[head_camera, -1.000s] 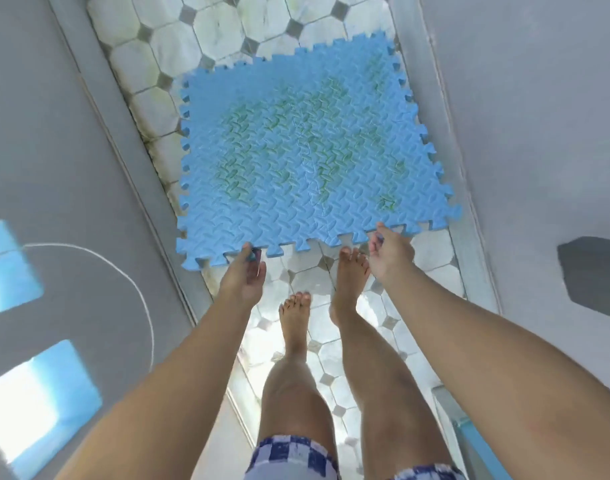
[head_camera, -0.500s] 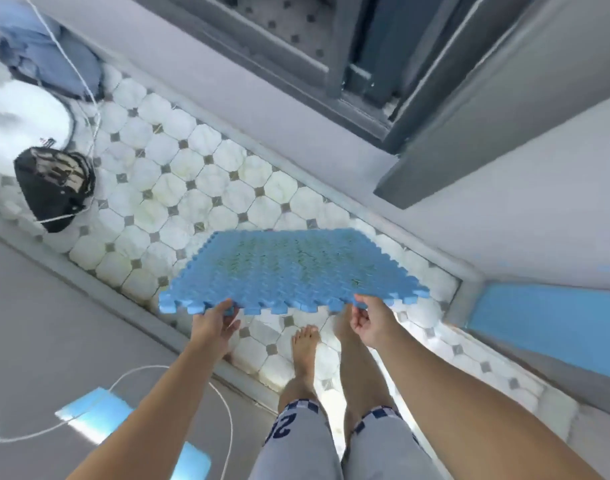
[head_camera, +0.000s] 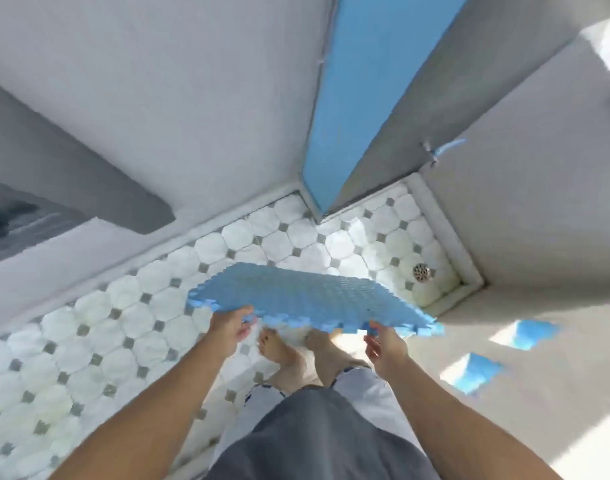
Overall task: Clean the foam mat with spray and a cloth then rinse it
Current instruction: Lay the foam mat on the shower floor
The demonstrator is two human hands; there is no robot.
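A blue foam mat point(head_camera: 307, 296) with jigsaw edges hangs nearly flat in the air above the tiled floor, seen almost edge-on. My left hand point(head_camera: 229, 327) grips its near edge towards the left corner. My right hand point(head_camera: 386, 344) holds the near edge towards the right corner, fingers curled under it. No spray bottle or cloth is in view.
The white octagon-tiled floor point(head_camera: 123, 327) runs as a narrow strip between grey walls. A round metal drain point(head_camera: 421, 271) sits in the far right corner, a small tap point(head_camera: 430, 150) on the wall above it. My bare feet point(head_camera: 279, 351) stand under the mat. A blue panel point(head_camera: 359, 98) rises behind.
The mat went from lying on the tiles to being lifted off them. I have turned with it to the right, towards the corner with the drain and tap.
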